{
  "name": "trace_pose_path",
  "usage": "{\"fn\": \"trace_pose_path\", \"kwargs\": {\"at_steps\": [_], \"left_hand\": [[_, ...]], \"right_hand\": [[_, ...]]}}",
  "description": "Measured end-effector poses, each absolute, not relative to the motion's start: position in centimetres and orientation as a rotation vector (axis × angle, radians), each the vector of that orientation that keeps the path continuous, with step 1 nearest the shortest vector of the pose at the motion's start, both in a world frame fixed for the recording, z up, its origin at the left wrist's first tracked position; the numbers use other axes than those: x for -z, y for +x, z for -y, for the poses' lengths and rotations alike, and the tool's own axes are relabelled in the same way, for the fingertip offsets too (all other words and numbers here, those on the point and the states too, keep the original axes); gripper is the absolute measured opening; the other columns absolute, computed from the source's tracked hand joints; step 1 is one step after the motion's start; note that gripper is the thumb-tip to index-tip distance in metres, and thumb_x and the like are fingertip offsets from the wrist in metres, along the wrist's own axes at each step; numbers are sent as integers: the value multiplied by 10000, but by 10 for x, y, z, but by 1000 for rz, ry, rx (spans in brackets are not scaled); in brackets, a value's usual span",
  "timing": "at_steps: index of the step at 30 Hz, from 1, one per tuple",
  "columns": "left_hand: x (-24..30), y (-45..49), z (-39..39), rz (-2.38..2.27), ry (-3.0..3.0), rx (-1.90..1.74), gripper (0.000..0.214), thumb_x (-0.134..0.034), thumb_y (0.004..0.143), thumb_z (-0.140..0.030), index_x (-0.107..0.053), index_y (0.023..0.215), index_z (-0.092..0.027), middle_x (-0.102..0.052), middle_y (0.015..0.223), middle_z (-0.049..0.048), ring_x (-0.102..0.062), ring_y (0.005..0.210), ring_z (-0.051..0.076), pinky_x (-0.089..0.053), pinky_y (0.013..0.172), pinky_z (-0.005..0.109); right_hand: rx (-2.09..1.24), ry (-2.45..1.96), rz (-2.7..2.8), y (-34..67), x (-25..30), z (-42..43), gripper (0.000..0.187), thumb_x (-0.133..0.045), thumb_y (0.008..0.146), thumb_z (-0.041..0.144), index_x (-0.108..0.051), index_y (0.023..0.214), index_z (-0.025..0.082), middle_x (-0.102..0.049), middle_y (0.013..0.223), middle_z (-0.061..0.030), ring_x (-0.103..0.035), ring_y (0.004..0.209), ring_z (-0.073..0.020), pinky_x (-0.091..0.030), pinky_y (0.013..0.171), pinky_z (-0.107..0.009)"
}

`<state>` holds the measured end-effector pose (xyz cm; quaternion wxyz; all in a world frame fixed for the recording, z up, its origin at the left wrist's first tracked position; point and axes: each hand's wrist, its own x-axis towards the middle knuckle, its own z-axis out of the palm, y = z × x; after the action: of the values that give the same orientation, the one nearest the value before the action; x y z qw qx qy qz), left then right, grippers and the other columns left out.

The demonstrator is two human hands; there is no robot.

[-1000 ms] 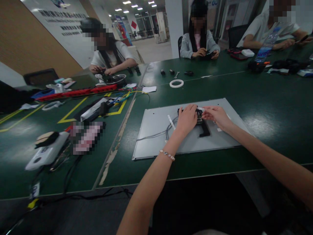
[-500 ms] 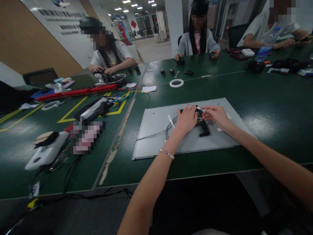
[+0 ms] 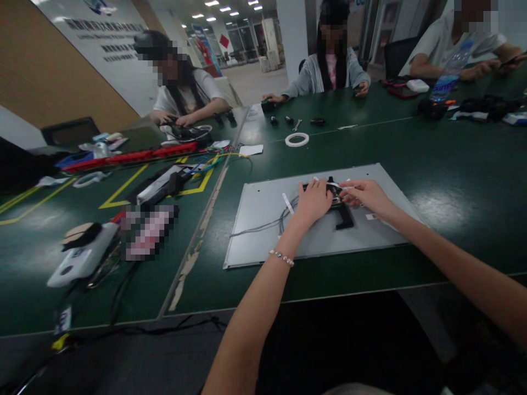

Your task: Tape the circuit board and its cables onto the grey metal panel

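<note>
My left hand [image 3: 315, 201] lies over a black device [image 3: 335, 197], fingers bent across its far side and the thumb at its right. My right hand [image 3: 366, 195] pinches a thin white strip of tape [image 3: 336, 185] that runs over the device toward my left fingers. A black L-shaped arm [image 3: 345, 218] sticks out of the device toward me. The device sits on a flat grey-white panel [image 3: 255, 249]. Grey cables [image 3: 263, 226] run leftward from under my left hand. Another white strip [image 3: 287, 203] stands out beside them. My fingers hide much of the device.
Beyond the panel lie a roll of white tape [image 3: 297, 140], a wrench [image 3: 297, 125] and small black parts. At left are a white device [image 3: 84, 258], a pink item [image 3: 150, 233] and wires. Several people sit across the green table [image 3: 263, 285]. A bottle [image 3: 450, 74] stands far right.
My right fingers have shifted slightly and more of the white strip shows between my hands. My left hand stays on the device. A person across has moved a hand leftward with a dark object.
</note>
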<state>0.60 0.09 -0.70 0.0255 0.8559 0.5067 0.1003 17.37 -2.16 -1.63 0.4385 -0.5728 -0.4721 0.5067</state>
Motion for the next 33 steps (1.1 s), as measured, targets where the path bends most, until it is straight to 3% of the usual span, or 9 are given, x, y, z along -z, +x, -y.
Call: {"fn": "trace_pose_path", "kwargs": {"at_steps": [6,11,15,20,25,29,33], "left_hand": [[2,5,-6,-1532,2690,-254,421,-292,948,-246,-488,1300,-125,-532,1380,115,-445,1308,216,-325,1105,400],[-6,6,-10,-1493,2698,-208,383,-321,937,-232,-558,1213,-113,-601,1260,129,-537,1198,213,-404,1017,332],[-12,7,-8,-1540,2693,-193,353,-346,928,-237,-603,1140,-120,-614,1198,127,-588,1097,224,-431,967,338],[-9,12,-7,-1626,2650,-217,389,-296,965,-314,-616,1103,-141,-631,1152,114,-603,1059,245,-438,947,382],[-7,25,-9,-1751,2547,-262,408,-371,942,-432,-616,1076,-133,-631,1121,135,-606,1051,270,-446,925,379],[-13,32,-13,-1807,2439,-223,349,-483,871,-399,-623,1054,-137,-626,1117,136,-605,1055,271,-460,897,355],[-18,37,-14,-1817,2350,-187,355,-520,827,-356,-608,1093,-138,-586,1186,145,-581,1090,293,-430,943,435]], "right_hand": [[-1259,-1428,1222,178,17,22,364,-561,819,120,-640,1173,89,-673,954,-114,-651,735,-120,-509,554,-175],[-951,-1492,1501,194,27,22,354,-553,831,166,-663,1164,116,-677,936,-84,-651,731,-131,-512,563,-204],[-558,-1531,1840,203,26,24,293,-523,891,260,-715,1091,164,-679,880,-55,-641,724,-145,-503,671,-261],[-51,-1464,2261,206,22,26,293,-498,916,243,-717,1106,204,-666,1012,-59,-610,886,-194,-437,771,-300],[149,-1403,2445,205,23,26,293,-456,930,214,-705,1083,185,-647,978,-78,-561,915,-188,-385,729,-278],[279,-1387,2584,202,18,27,247,-455,920,195,-693,962,148,-613,865,-87,-520,856,-185,-341,695,-280],[289,-1302,2670,201,13,31,259,-421,935,224,-661,889,137,-600,856,-78,-505,813,-179,-335,723,-300]]}}
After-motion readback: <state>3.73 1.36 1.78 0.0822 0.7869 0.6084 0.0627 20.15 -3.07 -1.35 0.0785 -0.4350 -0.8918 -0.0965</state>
